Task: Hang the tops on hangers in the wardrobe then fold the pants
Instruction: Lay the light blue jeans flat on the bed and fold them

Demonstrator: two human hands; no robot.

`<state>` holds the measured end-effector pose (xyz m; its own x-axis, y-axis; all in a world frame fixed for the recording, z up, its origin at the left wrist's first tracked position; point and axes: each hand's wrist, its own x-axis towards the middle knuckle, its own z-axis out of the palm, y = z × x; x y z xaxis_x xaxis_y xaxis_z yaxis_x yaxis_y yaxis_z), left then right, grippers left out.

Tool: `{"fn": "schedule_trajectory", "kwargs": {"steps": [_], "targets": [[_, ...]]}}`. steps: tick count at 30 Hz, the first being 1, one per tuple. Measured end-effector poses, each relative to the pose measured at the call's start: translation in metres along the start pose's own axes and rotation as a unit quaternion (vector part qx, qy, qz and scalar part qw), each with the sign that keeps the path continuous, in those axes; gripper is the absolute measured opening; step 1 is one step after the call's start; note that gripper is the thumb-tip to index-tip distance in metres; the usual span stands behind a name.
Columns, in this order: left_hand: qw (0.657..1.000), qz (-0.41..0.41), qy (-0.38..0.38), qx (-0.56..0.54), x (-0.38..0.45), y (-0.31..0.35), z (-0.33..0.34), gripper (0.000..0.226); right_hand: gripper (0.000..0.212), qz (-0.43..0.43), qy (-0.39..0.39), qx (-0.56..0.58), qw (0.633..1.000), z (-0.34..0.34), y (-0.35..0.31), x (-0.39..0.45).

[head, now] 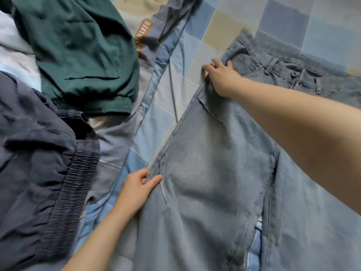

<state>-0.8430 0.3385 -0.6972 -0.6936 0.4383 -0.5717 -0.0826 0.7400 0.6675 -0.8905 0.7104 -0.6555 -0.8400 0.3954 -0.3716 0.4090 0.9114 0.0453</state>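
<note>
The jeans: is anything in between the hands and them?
No, nothing visible is in the way. Both hands are already on the jeans: the left hand pinches the edge of the leg, and the right hand holds the side up near the waistband. The green garment and the dark garment lie apart.

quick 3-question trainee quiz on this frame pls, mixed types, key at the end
1. True or false: both hands are on the light blue jeans.
2. Which garment lies nearest the left hand? A) green garment B) dark navy garment C) white shirt
3. Fill in: the right hand grips the jeans near the ___ end, by the button and belt loops.

Key: 1 true; 2 B; 3 waistband. The left hand pinches the jeans' left edge further down the leg. All the clothes lie on a checked bedsheet.
</note>
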Motion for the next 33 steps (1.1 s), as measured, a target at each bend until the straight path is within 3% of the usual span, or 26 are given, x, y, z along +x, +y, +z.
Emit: {"fn": "schedule_trajectory", "kwargs": {"steps": [2, 4, 7, 9, 12, 16, 18, 22, 23, 25, 27, 28, 29, 31, 32, 33], "targets": [[0.999, -0.014, -0.019, -0.028, 0.003, 0.001, -0.002, 0.044, 0.071, -0.003, 0.024, -0.013, 1.000, 0.006, -0.004, -0.010], [0.997, -0.040, -0.035, -0.056, 0.000, 0.001, -0.007, 0.039, 0.075, -0.018, 0.100, 0.005, 0.995, 0.017, -0.018, -0.038], [0.982, -0.108, -0.101, -0.118, -0.021, -0.008, -0.013, 0.027, 0.052, -0.011, 0.167, 0.160, 0.973, 0.047, -0.043, -0.125], [0.963, -0.152, -0.156, -0.155, -0.045, -0.015, -0.012, 0.023, 0.040, 0.037, 0.168, 0.255, 0.951, 0.079, -0.054, -0.202], [0.944, -0.192, -0.219, -0.155, -0.090, -0.034, -0.013, 0.038, 0.025, 0.165, 0.100, 0.414, 0.890, 0.122, -0.072, -0.322], [0.936, -0.209, -0.224, -0.175, -0.140, -0.062, -0.016, 0.058, 0.024, 0.284, -0.005, 0.504, 0.816, 0.159, -0.102, -0.434], [0.937, -0.223, -0.213, -0.165, -0.157, -0.072, -0.017, 0.048, 0.024, 0.307, -0.061, 0.530, 0.788, 0.169, -0.118, -0.460], [0.938, -0.252, -0.206, -0.117, -0.175, -0.082, -0.017, 0.008, 0.036, 0.314, -0.142, 0.596, 0.725, 0.182, -0.152, -0.485], [0.937, -0.261, -0.198, -0.119, -0.178, -0.083, -0.017, 0.009, 0.038, 0.320, -0.146, 0.606, 0.713, 0.183, -0.158, -0.490], [0.955, -0.217, -0.185, -0.075, -0.181, -0.081, -0.025, 0.023, 0.034, 0.336, -0.150, 0.594, 0.716, 0.184, -0.165, -0.489], [0.974, -0.050, -0.201, 0.095, -0.189, -0.077, -0.040, 0.020, 0.024, 0.344, -0.170, 0.557, 0.737, 0.182, -0.166, -0.489], [0.957, 0.030, -0.190, 0.215, -0.193, -0.078, -0.046, 0.013, 0.025, 0.339, -0.190, 0.548, 0.741, 0.179, -0.167, -0.490], [0.931, 0.085, -0.152, 0.321, -0.198, -0.080, -0.052, 0.014, 0.029, 0.335, -0.216, 0.558, 0.728, 0.178, -0.170, -0.492], [0.896, 0.128, -0.058, 0.421, -0.203, -0.086, -0.059, 0.018, 0.025, 0.325, -0.264, 0.626, 0.658, 0.174, -0.178, -0.499], [0.907, 0.117, -0.019, 0.405, -0.206, -0.086, -0.061, 0.018, 0.016, 0.305, -0.277, 0.655, 0.633, 0.172, -0.183, -0.504], [0.939, 0.079, -0.002, 0.336, -0.208, -0.086, -0.065, 0.016, 0.011, 0.287, -0.280, 0.673, 0.622, 0.170, -0.188, -0.507]]}}
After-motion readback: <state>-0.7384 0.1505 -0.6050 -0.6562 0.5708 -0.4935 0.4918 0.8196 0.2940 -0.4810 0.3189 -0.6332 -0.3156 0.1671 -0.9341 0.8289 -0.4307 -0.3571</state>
